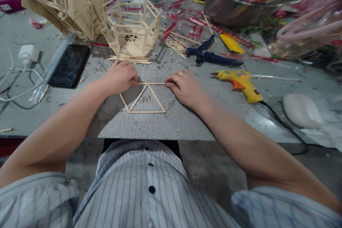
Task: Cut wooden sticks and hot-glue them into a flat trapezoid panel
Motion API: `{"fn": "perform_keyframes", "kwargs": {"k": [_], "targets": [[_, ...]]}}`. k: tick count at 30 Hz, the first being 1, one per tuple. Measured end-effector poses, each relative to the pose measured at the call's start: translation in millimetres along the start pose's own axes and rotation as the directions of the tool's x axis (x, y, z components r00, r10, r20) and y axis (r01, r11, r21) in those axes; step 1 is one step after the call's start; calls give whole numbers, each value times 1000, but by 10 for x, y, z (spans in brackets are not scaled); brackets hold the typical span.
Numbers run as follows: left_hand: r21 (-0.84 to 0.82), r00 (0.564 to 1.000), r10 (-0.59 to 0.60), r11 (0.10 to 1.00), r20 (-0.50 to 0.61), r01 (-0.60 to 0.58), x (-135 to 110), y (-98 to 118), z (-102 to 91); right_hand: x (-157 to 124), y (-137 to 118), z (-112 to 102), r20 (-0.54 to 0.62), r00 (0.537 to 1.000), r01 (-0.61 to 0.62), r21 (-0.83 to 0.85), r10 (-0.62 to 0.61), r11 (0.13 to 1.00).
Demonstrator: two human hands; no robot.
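Observation:
A thin wooden stick [152, 83] lies crosswise on the table, pinched at its left end by my left hand [121, 76] and at its right end by my right hand [184, 87]. Below it, several more sticks form a flat frame [146, 112]: a triangle whose tip meets the held stick, plus a slanting stick on the left. Part of that slanting stick is hidden by my left hand. Just beyond my left hand sits a small pile of loose sticks [133, 59]. A yellow glue gun [240, 83] rests to the right of my right hand.
A hexagonal stick model [130, 28] stands behind the pile, beside a larger one [77, 3]. A black phone [70, 66] and white charger [28, 53] lie left. Blue cutters [208, 55], a metal bowl [224, 10] and red plastic scraps [192, 25] are at the back right.

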State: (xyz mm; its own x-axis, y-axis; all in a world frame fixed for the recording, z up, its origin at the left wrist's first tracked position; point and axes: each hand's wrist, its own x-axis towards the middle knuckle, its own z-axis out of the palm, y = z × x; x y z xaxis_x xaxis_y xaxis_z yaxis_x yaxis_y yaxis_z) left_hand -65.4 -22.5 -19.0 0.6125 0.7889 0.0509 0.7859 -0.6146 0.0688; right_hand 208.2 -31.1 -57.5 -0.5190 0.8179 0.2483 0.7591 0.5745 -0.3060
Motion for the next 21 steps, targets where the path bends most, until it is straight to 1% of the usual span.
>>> {"fn": "perform_keyframes", "kwargs": {"k": [4,10,16,21], "targets": [[-11,999,38,999,-36,-39,1,-51,57,9,2,26,-4,1000,-3,3,3,1000],[-12,997,61,998,-44,-62,-8,-47,57,-3,-14,24,-3,1000,-7,11,7,1000],[-29,989,110,993,-100,-114,-14,-82,98,-14,-30,6,7,1000,5,18,-5,1000],[-36,993,86,995,-78,-89,-22,-63,84,-24,-45,-10,11,1000,5,20,-5,1000]]}}
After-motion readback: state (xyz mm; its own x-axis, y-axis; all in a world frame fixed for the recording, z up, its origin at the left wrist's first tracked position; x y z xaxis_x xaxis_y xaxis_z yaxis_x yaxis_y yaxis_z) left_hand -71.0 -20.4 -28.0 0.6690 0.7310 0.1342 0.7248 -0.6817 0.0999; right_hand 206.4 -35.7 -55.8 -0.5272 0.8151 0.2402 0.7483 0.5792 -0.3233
